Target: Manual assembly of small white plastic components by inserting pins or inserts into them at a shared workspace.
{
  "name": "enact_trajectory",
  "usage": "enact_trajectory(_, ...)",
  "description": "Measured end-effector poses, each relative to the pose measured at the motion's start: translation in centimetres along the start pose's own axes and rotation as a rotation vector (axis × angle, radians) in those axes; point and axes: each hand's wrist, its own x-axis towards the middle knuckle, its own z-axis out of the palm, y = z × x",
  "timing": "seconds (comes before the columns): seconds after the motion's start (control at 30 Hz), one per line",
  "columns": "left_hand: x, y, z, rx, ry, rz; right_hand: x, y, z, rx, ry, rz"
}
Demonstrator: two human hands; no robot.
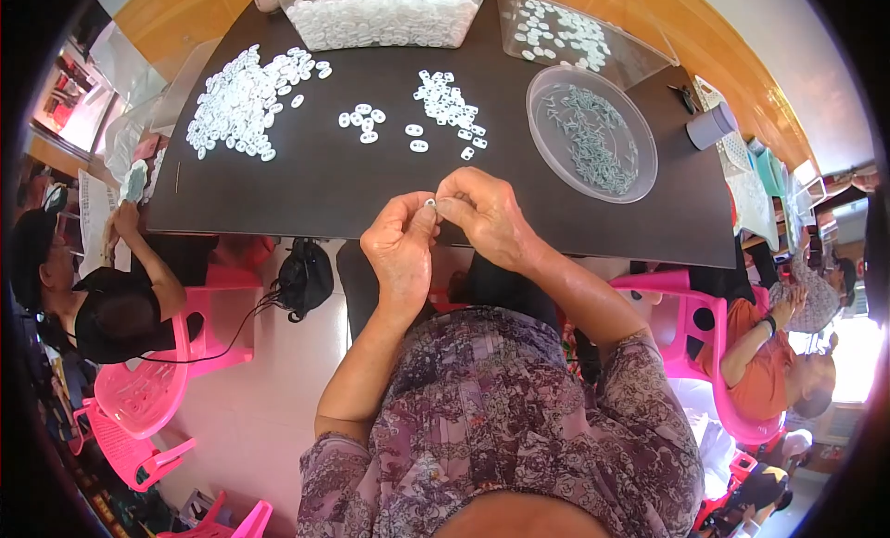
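Note:
Near the table's front edge, my left hand (400, 246) pinches a small white oval plastic piece (429, 202) between thumb and fingertips. Close against it, my right hand (489, 214) has its thumb and fingers pressed together at the piece; whatever they hold is hidden. Beyond my hands lie a few loose white oval pieces (419, 146) with two holes each. A small cluster of such pieces (368, 124) sits to their left, and a larger group (445, 104) lies behind. To the right, a round clear dish (535, 121) contains many small grey screws (593, 149).
A big heap of white pieces (236, 102) covers the table's left side. Along the back stand a full clear bin (371, 39) and another clear bin (640, 61) with scattered pieces. A grey cup (712, 127) is at the right edge. People sit on both sides near pink chairs (144, 390).

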Motion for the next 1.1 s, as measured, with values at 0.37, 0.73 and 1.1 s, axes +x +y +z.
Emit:
enact_trajectory(0.37,1.4,-0.3,-1.9,-0.130,0.059,-0.075,3.3,0.5,-0.6,-0.139,0.055,-0.106)
enact_trajectory(0.73,1.7,0.2,-2.7,-0.148,0.085,-0.082,6.8,4.2,1.9,-0.677,0.203,-0.336)
enact_trajectory(1.1,1.5,0.6,-2.6,-0.050,0.097,-0.025,4.3,1.9,0.8,-0.269,0.080,-0.148)
